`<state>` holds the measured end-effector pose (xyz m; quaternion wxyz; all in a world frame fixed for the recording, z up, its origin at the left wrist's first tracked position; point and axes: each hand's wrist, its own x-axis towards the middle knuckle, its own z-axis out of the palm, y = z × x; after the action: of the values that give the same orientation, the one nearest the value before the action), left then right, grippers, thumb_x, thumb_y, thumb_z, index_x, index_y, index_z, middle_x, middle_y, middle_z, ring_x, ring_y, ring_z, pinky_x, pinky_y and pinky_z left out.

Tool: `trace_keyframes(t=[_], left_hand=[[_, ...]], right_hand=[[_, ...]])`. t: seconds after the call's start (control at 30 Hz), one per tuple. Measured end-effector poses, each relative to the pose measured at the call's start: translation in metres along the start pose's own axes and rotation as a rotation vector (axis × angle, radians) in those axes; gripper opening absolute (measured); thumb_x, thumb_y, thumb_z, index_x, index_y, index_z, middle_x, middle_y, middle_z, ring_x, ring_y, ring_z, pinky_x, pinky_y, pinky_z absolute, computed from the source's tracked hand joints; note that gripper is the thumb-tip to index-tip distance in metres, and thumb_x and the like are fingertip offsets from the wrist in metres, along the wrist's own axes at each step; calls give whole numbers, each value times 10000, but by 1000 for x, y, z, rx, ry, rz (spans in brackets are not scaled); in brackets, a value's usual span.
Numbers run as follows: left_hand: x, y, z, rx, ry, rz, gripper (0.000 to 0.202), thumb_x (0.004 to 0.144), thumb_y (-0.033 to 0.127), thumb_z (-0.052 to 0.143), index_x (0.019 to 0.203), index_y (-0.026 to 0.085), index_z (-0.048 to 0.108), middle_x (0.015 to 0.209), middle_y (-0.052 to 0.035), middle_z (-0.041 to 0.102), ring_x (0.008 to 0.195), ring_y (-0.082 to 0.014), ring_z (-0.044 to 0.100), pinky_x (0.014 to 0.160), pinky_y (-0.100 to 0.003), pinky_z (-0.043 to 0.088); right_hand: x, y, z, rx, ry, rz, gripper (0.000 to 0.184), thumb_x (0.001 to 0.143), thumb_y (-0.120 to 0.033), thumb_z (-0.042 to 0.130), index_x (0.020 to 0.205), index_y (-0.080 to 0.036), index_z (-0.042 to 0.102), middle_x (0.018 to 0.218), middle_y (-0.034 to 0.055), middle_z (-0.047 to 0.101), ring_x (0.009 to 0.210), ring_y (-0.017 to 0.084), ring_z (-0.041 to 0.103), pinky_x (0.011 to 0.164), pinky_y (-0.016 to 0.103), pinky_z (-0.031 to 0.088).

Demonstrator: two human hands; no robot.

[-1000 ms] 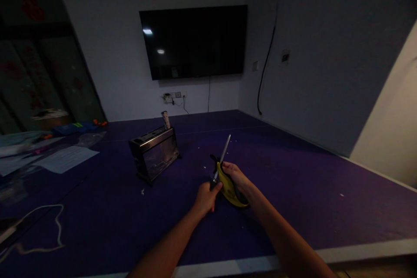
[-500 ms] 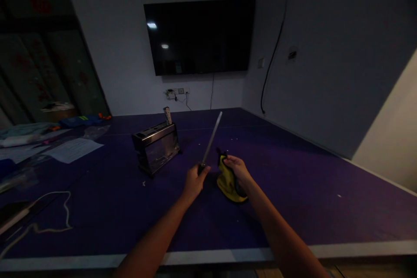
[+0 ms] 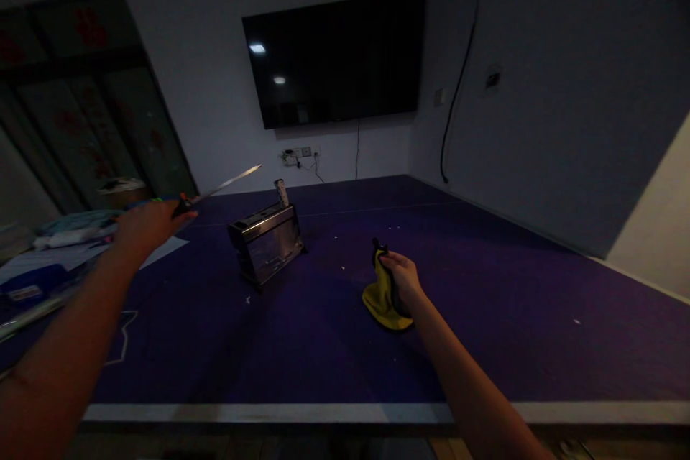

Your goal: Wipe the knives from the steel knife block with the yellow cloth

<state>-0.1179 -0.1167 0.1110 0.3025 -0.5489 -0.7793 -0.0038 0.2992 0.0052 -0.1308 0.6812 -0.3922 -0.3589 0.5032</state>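
Observation:
Raised above the left part of the table, my left hand is closed round the dark handle of a long, narrow knife. Its blade points right and slightly up, toward the far wall. My right hand grips a yellow cloth with dark edging. The cloth's lower part rests on the purple tabletop, and a dark bunched end sticks up over the fingers. Between the hands, farther back, stands a black and silver knife block with slots on top. One speckled handle rises from its far end.
Papers, a blue item and folded fabric lie at the left. A white cable curls near the left forearm. Small white scraps dot the purple table. A television hangs on the wall behind.
My left hand has swung left and up with the knife, away from the cloth, past the knife block. My right hand still holds the cloth in about the same place. The view has tilted slightly.

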Motion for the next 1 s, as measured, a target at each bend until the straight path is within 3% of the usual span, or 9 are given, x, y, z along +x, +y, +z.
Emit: trace_keyframes(t=[0.1,0.23,0.57,0.77,0.93,1.0], left_hand=[[2,-22,7,64,-73,44,487,856,502,355,1053,137,609,927,-163,664,856,-307,629,696,-375,474],[4,-36,13,104,-104,121,450,838,479,420,1061,145,623,933,-157,673,855,-317,635,701,-400,480],[8,-25,6,183,-155,227,360,849,395,459,1030,144,643,916,-144,685,814,-295,650,684,-375,486],[19,-30,11,218,-170,297,350,849,396,459,1019,153,646,977,-140,677,875,-280,639,708,-338,473],[28,-32,17,237,-106,354,328,835,386,478,978,152,658,908,-139,687,828,-273,647,676,-324,471],[32,-32,18,198,-25,375,296,807,370,524,920,139,670,815,-139,689,759,-278,652,649,-332,472]], right_hand=[[0,0,-1,-5,10,8,321,423,-284,771,706,-171,671,585,-10,658,511,140,574,518,247,430],[-1,-2,-1,-12,5,18,304,439,-275,764,710,-170,673,573,-10,652,499,140,570,499,243,424],[-1,-3,-2,-21,20,41,282,459,-259,745,717,-171,671,560,-8,647,491,146,568,499,255,434],[1,-1,-4,-27,28,27,275,468,-272,746,715,-174,675,579,-3,652,518,152,579,522,260,438],[1,-1,-3,-23,37,30,260,462,-274,748,692,-178,674,577,0,651,525,156,582,521,260,438],[1,-2,-3,-15,38,37,264,452,-267,747,689,-179,673,569,-4,648,511,150,574,517,258,439]])
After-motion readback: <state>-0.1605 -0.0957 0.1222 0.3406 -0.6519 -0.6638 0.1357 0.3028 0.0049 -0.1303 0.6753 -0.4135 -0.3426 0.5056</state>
